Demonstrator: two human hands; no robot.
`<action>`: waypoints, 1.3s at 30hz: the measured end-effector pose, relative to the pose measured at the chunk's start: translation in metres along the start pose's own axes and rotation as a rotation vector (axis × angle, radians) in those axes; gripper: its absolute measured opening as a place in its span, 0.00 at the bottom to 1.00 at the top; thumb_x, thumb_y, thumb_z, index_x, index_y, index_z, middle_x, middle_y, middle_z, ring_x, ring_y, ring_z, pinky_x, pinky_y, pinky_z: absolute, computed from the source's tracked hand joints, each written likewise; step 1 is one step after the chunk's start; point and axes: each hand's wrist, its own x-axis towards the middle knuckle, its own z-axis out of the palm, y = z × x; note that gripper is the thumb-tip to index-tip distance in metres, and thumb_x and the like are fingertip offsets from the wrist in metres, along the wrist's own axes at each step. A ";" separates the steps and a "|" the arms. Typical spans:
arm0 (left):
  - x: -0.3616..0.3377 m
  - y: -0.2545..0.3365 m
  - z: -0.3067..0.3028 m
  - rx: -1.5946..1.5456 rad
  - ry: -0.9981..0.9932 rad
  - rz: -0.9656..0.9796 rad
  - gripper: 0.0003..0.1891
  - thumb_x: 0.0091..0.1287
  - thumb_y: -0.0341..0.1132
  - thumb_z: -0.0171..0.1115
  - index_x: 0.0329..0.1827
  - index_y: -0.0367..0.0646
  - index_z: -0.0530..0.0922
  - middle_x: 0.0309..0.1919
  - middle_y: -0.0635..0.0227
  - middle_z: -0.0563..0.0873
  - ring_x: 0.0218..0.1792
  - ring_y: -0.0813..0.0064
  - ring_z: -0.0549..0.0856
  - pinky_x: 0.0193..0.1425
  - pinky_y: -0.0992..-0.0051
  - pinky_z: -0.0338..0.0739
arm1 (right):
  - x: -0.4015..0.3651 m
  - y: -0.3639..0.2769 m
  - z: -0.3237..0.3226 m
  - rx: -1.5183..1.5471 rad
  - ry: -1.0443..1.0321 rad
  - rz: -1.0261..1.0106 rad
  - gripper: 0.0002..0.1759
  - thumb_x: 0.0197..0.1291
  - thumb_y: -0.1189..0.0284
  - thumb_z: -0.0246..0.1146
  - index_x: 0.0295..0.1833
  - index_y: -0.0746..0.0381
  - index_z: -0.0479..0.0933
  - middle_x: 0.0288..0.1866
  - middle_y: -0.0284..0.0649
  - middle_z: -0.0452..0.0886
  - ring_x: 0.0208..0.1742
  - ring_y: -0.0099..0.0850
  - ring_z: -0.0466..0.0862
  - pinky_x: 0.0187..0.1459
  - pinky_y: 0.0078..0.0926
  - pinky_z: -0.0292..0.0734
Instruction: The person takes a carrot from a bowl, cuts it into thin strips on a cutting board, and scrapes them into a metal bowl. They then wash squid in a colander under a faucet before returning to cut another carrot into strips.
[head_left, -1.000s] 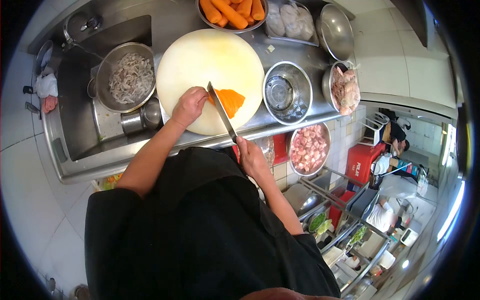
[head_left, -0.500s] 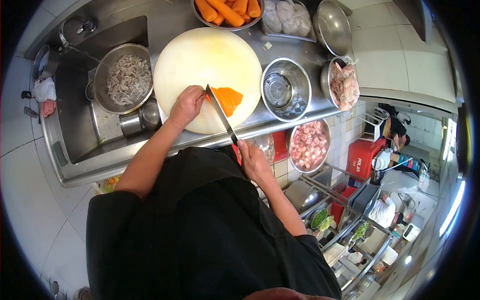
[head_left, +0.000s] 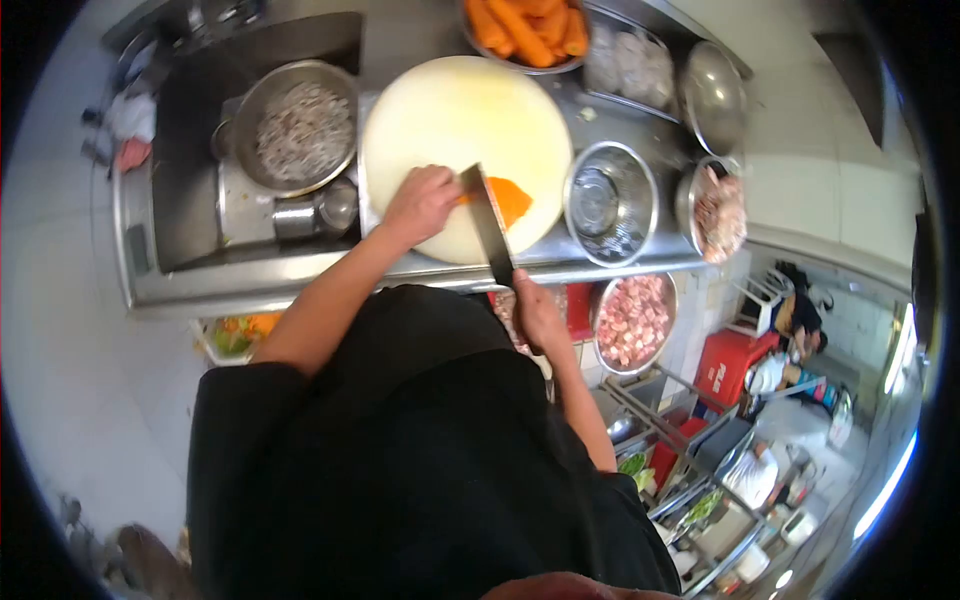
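Observation:
My right hand is closed round the handle of a cleaver, whose blade reaches up over a round white cutting board. Just left of the blade, my left hand has its fingers bent together on a piece of carrot. Sliced orange carrot lies against the blade's right side. Beyond the board, a metal bowl holds whole peeled carrots. An empty perforated metal colander stands to the right of the board.
Left of the board is a sink with a bowl of pale strips. A bowl of raw meat stands right of the colander, and diced meat is below the counter. A red cooler and other people are further right.
The whole view has shifted, with the board and sink now further right. The blade stands more steeply, and the slices beside it appear less spread out. Both hands keep their holds.

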 end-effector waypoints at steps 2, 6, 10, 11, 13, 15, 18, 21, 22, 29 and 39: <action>-0.011 -0.004 -0.001 -0.032 0.072 0.009 0.04 0.61 0.31 0.70 0.36 0.44 0.82 0.33 0.63 0.81 0.40 0.58 0.83 0.46 0.58 0.74 | 0.005 0.009 -0.004 -0.089 0.008 -0.071 0.42 0.83 0.43 0.38 0.47 0.75 0.78 0.45 0.72 0.82 0.51 0.68 0.79 0.57 0.60 0.67; -0.077 0.025 -0.088 -0.231 0.104 -0.416 0.06 0.69 0.31 0.69 0.43 0.38 0.82 0.37 0.57 0.86 0.40 0.56 0.86 0.46 0.62 0.80 | 0.000 0.008 0.003 0.171 0.058 -0.064 0.35 0.83 0.45 0.45 0.29 0.61 0.73 0.17 0.34 0.69 0.21 0.27 0.71 0.26 0.37 0.65; -0.206 0.041 -0.176 -0.265 0.087 -0.804 0.09 0.71 0.28 0.69 0.51 0.36 0.84 0.41 0.62 0.88 0.40 0.71 0.88 0.49 0.71 0.83 | -0.010 -0.007 0.001 0.193 0.057 -0.177 0.37 0.83 0.41 0.43 0.29 0.59 0.72 0.15 0.34 0.70 0.14 0.26 0.69 0.17 0.28 0.61; -0.249 0.042 -0.183 -0.324 0.174 -0.928 0.09 0.69 0.29 0.70 0.49 0.36 0.84 0.41 0.59 0.89 0.39 0.65 0.88 0.48 0.69 0.84 | -0.010 -0.008 0.000 0.203 0.045 -0.177 0.37 0.83 0.41 0.43 0.29 0.59 0.72 0.15 0.34 0.70 0.14 0.25 0.70 0.17 0.27 0.62; -0.337 0.030 -0.196 -0.214 0.188 -1.141 0.12 0.66 0.32 0.72 0.50 0.37 0.85 0.43 0.55 0.89 0.41 0.57 0.89 0.50 0.66 0.85 | -0.007 -0.012 -0.001 0.224 0.053 -0.160 0.36 0.83 0.42 0.43 0.31 0.59 0.72 0.15 0.34 0.71 0.13 0.25 0.71 0.16 0.26 0.63; -0.397 0.016 -0.209 0.469 -0.183 -1.134 0.23 0.64 0.40 0.76 0.60 0.41 0.82 0.56 0.48 0.88 0.56 0.50 0.88 0.61 0.59 0.83 | 0.001 -0.013 -0.002 0.220 0.048 -0.170 0.34 0.83 0.43 0.44 0.33 0.59 0.71 0.15 0.34 0.71 0.13 0.24 0.71 0.16 0.25 0.64; -0.366 0.004 -0.234 0.501 -0.976 -1.342 0.30 0.68 0.55 0.71 0.66 0.43 0.81 0.64 0.48 0.84 0.64 0.46 0.84 0.66 0.52 0.81 | 0.006 -0.011 -0.009 0.203 0.135 -0.224 0.28 0.84 0.49 0.49 0.39 0.61 0.75 0.17 0.32 0.72 0.15 0.23 0.71 0.18 0.23 0.65; -0.288 0.004 -0.228 0.284 -0.473 -1.066 0.26 0.70 0.47 0.71 0.63 0.37 0.83 0.50 0.47 0.89 0.53 0.49 0.89 0.59 0.55 0.83 | -0.002 -0.035 -0.007 0.326 0.307 -0.232 0.22 0.81 0.56 0.58 0.58 0.66 0.83 0.20 0.32 0.72 0.20 0.23 0.73 0.24 0.24 0.69; -0.246 0.008 -0.224 0.136 -0.342 -0.967 0.24 0.70 0.43 0.70 0.63 0.37 0.82 0.49 0.49 0.89 0.52 0.49 0.89 0.58 0.56 0.83 | 0.008 -0.025 -0.010 0.233 0.413 -0.283 0.23 0.79 0.57 0.61 0.63 0.65 0.81 0.20 0.33 0.73 0.22 0.24 0.74 0.27 0.26 0.70; -0.065 0.017 -0.115 -0.276 -0.207 -0.368 0.14 0.69 0.31 0.69 0.56 0.39 0.86 0.47 0.56 0.87 0.51 0.53 0.86 0.57 0.61 0.81 | 0.054 -0.012 -0.040 -0.187 0.655 -0.152 0.29 0.66 0.54 0.68 0.70 0.54 0.80 0.38 0.50 0.91 0.44 0.54 0.90 0.48 0.50 0.83; 0.019 -0.007 -0.010 0.079 -0.258 0.142 0.14 0.60 0.28 0.73 0.50 0.46 0.90 0.46 0.64 0.86 0.49 0.62 0.85 0.51 0.62 0.77 | 0.118 0.012 -0.058 -0.286 0.655 -0.382 0.29 0.62 0.59 0.72 0.69 0.51 0.80 0.49 0.46 0.89 0.47 0.51 0.90 0.52 0.50 0.85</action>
